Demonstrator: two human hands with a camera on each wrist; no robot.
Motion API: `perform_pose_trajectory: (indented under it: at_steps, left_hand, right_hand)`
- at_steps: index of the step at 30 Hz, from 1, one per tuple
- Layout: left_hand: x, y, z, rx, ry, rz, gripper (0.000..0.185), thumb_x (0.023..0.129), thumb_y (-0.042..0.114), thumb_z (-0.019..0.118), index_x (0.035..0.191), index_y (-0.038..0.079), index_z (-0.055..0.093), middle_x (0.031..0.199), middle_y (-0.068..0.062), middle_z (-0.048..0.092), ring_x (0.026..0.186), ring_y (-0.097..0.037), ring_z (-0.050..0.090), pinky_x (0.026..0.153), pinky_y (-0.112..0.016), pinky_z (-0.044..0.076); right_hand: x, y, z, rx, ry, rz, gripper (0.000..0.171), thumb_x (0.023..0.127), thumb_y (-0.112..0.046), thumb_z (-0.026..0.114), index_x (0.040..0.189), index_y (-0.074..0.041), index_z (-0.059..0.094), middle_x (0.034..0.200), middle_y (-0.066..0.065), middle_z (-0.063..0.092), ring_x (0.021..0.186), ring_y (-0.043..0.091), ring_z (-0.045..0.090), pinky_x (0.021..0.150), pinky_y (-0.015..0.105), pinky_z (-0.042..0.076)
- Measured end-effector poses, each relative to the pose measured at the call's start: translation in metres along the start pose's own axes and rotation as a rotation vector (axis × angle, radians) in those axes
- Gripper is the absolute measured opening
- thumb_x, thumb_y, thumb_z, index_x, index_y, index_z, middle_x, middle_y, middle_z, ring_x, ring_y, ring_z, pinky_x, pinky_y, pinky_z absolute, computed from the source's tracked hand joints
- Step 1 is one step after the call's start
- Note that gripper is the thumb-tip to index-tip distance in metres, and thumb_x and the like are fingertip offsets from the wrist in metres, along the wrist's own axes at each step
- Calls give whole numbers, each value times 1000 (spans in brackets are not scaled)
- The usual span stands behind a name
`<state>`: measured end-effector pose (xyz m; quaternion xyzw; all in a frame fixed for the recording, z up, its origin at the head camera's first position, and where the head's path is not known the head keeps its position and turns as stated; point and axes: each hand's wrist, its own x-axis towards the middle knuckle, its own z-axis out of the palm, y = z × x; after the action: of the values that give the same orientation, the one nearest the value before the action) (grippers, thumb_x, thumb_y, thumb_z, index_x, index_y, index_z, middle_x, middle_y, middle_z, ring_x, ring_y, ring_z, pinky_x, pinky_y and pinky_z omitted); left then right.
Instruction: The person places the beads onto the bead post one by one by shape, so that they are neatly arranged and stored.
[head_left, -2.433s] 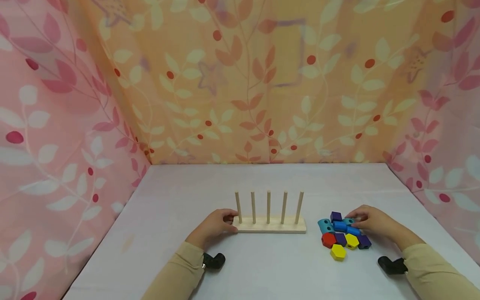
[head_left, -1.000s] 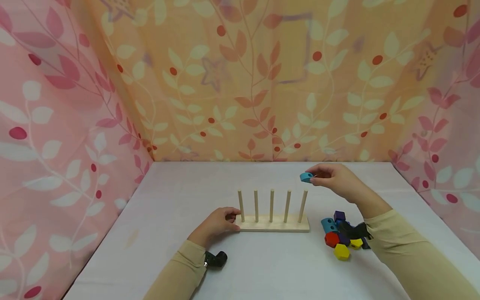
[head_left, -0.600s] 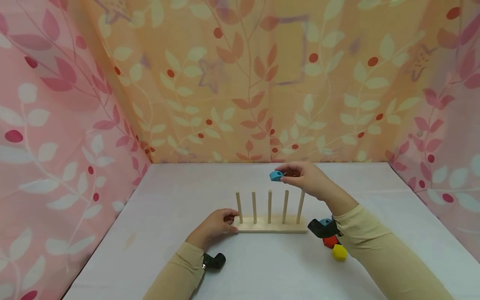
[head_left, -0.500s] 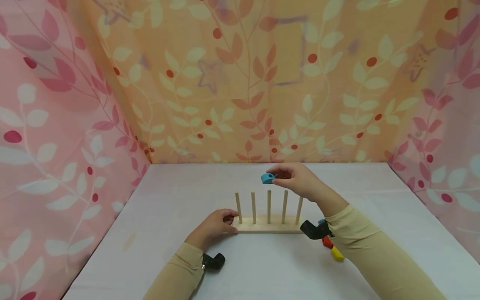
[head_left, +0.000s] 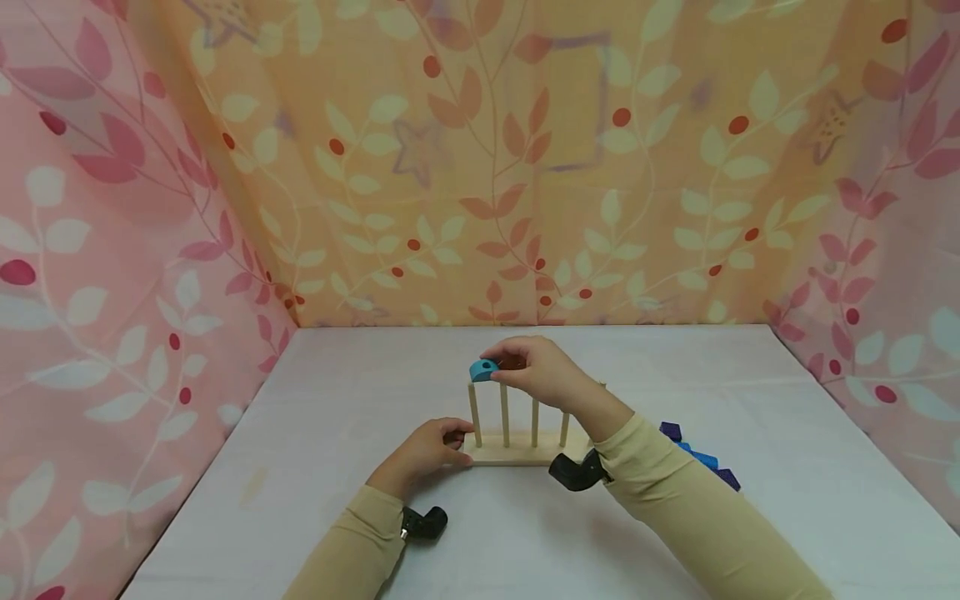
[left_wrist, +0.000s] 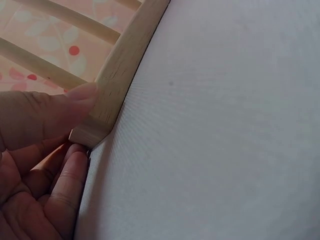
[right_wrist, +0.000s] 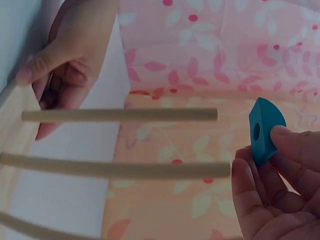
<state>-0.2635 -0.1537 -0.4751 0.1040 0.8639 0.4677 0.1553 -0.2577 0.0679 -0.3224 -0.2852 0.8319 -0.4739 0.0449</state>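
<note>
White table (head_left: 360, 371), wooden peg rack (head_left: 510, 455) on it, purple blocks (head_left: 671, 432), blue blocks (head_left: 704, 459)

A left hand (left_wrist: 40, 125) holds the end of a pale, straight-edged wooden base (left_wrist: 125, 65), thumb against it. 3 slender, pale wooden rods (left_wrist: 82, 24) cross pink leaf-patterned fabric (left_wrist: 50, 40); white table (left_wrist: 215, 130) at right.

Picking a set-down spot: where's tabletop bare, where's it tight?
Bare: tabletop back-left, between left hand, left pink curtain and orange curtain; in front of the peg rack, between the black wrist mounts.
Crowded: right of the rack, blocks partly hidden by right sleeve; above the rack, right hand holding a turquoise block near the peg tips.
</note>
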Motion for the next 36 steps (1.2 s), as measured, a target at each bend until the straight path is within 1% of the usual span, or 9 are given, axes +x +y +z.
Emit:
perform_pose_trajectory:
  at_steps: [2, 7, 14, 20, 24, 29, 36]
  left_hand:
    - [0, -1, -1, 3, -5, 8, 48, 69, 15, 79, 114, 13, 61, 111, -1, 58, 100, -15, 53, 91, -36, 41]
    - [0, -2, -2, -4, -11, 22, 48, 70, 14, 79, 115, 12, 61, 114, -2, 58, 102, -16, 53, 92, -37, 41]
    - [-1, 0, -1, -25, -9, 6, 46, 71, 14, 78, 114, 13, 61, 109, -1, 58, 100, -16, 53, 92, -36, 41]
    - [-1, -1, -1, -29, -6, 12, 47, 71, 12, 77, 115, 11, 60, 116, -3, 58, 105, -17, 53, 94, -37, 40]
    - [-2, 0, 0, -33, -5, -1, 48, 71, 12, 77, 115, 11, 60, 117, -3, 57, 106, -17, 53, 94, -38, 40]
    - [-2, 1, 0, -38, -4, -9, 47, 71, 12, 77, 115, 12, 60, 119, -4, 57, 107, -18, 53, 95, -38, 39]
    - [-2, 1, -1, -46, -1, 21, 48, 70, 10, 78, 115, 10, 61, 118, -5, 57, 107, -17, 54, 93, -35, 41]
  right_hand:
    - [2, -1, 5, -7, 18, 6, 22, 84, -13, 65, 107, -11, 66, 94, -1, 65, 86, 11, 61, 78, 29, 49]
    - [4, -5, 19, 20, 66, 13, 21, 84, -13, 65, 105, -11, 66, 93, -1, 65, 84, 11, 61, 78, 29, 48]
    - [1, -6, 35, 26, 143, -5, 20, 84, -11, 65, 104, -10, 65, 95, 0, 63, 85, 13, 60, 76, 29, 49]
    - [2, 1, 48, 35, 203, 29, 19, 84, -10, 65, 103, -11, 64, 95, -1, 59, 84, 13, 57, 76, 29, 47]
    - [1, 5, 53, 43, 242, 45, 19, 84, -10, 65, 104, -10, 64, 95, 1, 57, 83, 14, 55, 76, 30, 46]
    - [-1, 11, 58, 65, 265, 60, 21, 84, -9, 65, 105, -10, 63, 97, 3, 57, 85, 15, 55, 77, 31, 46]
    - [-6, 19, 68, 46, 299, 71, 25, 84, -9, 65, 108, -10, 61, 97, 1, 57, 90, 17, 56, 83, 36, 46]
